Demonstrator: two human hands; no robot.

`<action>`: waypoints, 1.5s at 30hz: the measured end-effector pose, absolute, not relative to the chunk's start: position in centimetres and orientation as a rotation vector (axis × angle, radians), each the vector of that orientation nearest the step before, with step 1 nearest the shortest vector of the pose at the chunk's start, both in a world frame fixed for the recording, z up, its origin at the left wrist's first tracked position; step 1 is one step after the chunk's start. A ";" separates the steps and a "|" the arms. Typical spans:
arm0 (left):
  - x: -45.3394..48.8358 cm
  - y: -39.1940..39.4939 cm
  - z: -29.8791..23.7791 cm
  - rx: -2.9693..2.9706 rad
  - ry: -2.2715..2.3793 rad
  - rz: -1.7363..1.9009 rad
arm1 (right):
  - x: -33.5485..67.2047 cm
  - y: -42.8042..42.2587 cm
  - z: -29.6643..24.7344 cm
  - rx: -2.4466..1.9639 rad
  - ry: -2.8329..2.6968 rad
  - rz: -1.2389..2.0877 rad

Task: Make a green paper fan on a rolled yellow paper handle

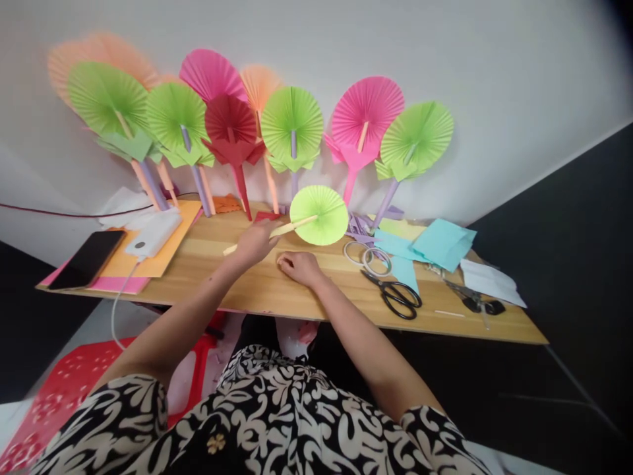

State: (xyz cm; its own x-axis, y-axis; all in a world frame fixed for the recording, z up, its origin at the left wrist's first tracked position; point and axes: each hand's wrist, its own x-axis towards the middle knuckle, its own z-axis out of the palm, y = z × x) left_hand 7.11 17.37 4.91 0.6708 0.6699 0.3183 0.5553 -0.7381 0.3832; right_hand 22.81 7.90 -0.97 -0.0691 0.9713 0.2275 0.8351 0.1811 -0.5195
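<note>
My left hand (257, 241) is closed around the pale yellow paper stick of a small round paper fan (324, 212). The pleated lime-green disc lies tilted to the right of that hand, above the wooden tabletop. One end of the stick sticks out to the left below my palm. Just below the fan, my right hand (301, 268) rests on the board with its fingers curled in. Whatever those fingers hold, if anything, is hidden. To the right of this hand are two rolls of tape (376, 262) and black-handled scissors (399, 297).
Several finished paper fans (293, 122) in green, pink, red and orange lean against the wall. A phone (88, 259) and a white power bank (154, 234) with a cable lie left on coloured sheets. Blue paper (445, 244), purple scraps and a second cutting tool (475, 300) lie right.
</note>
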 end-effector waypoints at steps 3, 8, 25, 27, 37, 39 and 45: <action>6.4 17.7 2.5 2.737 1.012 0.516 | 22.3 7.5 -0.7 -1.625 -2.034 0.326; 5.4 18.0 0.4 2.744 0.995 0.442 | 21.5 7.3 -0.7 -1.547 -2.124 0.265; 4.4 17.1 0.1 2.774 0.787 0.438 | 21.0 7.3 0.3 -1.505 -2.038 0.297; 4.5 17.1 0.0 2.788 0.793 0.426 | 20.9 7.2 0.4 -1.533 -2.035 0.273; 4.4 17.6 -1.1 2.858 0.779 0.434 | 20.8 7.4 1.0 -1.481 -2.039 0.273; 4.3 17.8 -1.4 2.884 0.753 0.449 | 20.7 7.2 1.5 -1.503 -2.049 0.228; 4.4 17.9 -1.7 2.922 0.876 0.447 | 19.9 1.2 1.2 -1.582 -2.038 -0.051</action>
State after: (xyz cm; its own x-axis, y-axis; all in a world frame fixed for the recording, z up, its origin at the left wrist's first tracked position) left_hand 4.39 17.92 -1.67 0.7967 0.5464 0.2583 0.5295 -0.8371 0.1375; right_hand 19.86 1.21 1.23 -0.1528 0.8836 0.4427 0.9045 0.3055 -0.2977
